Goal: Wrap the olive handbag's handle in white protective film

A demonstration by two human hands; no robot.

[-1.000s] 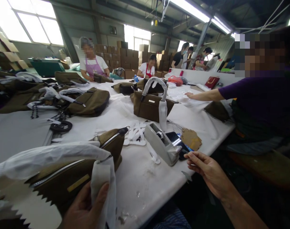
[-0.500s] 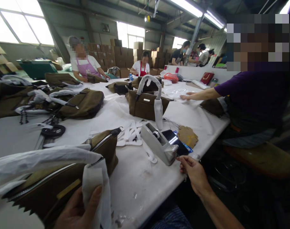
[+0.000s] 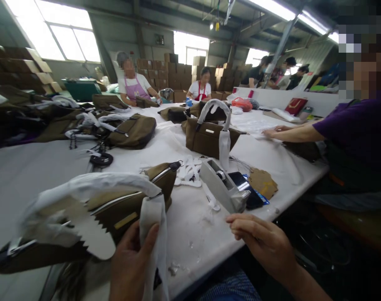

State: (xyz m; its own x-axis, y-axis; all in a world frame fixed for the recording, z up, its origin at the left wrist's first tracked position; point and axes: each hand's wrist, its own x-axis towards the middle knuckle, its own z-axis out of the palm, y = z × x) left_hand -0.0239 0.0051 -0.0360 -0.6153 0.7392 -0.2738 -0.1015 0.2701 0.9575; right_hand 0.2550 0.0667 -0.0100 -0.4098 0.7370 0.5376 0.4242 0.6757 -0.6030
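A brown handbag (image 3: 165,184) lies in front of me, its handle (image 3: 99,184) wrapped in white material. My left hand (image 3: 134,259) pinches a white wrapping strip (image 3: 152,225) that hangs from the handle's end, thumb in front. A white toothed strip (image 3: 96,234) dangles across the bag's front. My right hand (image 3: 262,238) is closed, thumb and fingertips together, just in front of the grey tape dispenser (image 3: 223,188) and apart from it. Whatever its fingertips hold, if anything, is too small to make out.
Another brown handbag (image 3: 203,138) stands upright mid-table. Beside the dispenser are a phone (image 3: 246,188) and brown card pieces (image 3: 262,182). More bags (image 3: 134,131) are heaped at left. A co-worker in purple (image 3: 353,121) reaches over the table's right side; others sit across.
My right hand has drawn back from the dispenser's cutting end toward me. The view has turned left, and the toothed strip has swung up in front of the bag. My left hand keeps its pinch.
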